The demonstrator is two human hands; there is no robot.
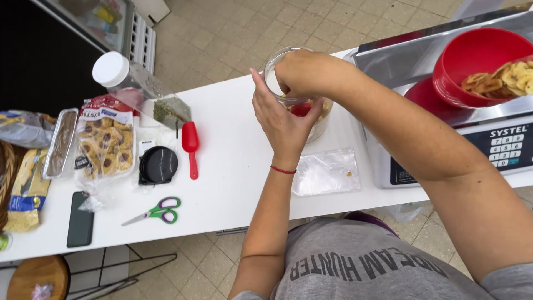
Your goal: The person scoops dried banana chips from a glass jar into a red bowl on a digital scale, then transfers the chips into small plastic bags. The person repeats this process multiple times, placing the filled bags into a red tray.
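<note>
On white table (233,183) | left hand (282,119) cups clear jar (277,69) side | right hand (302,72) fingers inside jar, grip unclear | red scoop (190,145) well apart

The hands (294,94) hide most of the clear jar (277,66).

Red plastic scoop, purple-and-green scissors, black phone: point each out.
red plastic scoop (190,139), head view, on its bowl
purple-and-green scissors (165,210), head view, on the handles
black phone (80,219), head view, on its middle
</note>
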